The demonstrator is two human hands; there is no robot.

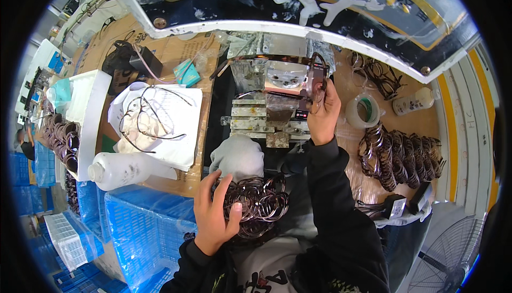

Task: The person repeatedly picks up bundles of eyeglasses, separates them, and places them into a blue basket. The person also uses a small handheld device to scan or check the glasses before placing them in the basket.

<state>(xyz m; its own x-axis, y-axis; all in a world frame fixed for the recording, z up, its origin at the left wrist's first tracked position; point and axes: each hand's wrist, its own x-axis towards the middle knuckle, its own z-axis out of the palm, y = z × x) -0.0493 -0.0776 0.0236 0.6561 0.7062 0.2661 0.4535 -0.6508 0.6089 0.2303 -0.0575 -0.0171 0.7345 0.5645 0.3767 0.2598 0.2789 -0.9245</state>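
Observation:
My right hand grips a pair of dark tortoiseshell eyeglasses by its front, at the right. The temples stretch left over the metal fixture of a machine. Down at my lap, my left hand is open, its fingers spread along the left side of a heap of dark brown eyeglass frames. Whether the fingertips touch the heap I cannot tell. Just beyond that heap lies a rounded grey cloth-like thing.
A large machine panel overhangs the far side. To the right are stacked eyeglass frames, a tape roll and a small bottle. Leftward lie papers with glasses on them, a white bottle and a blue crate.

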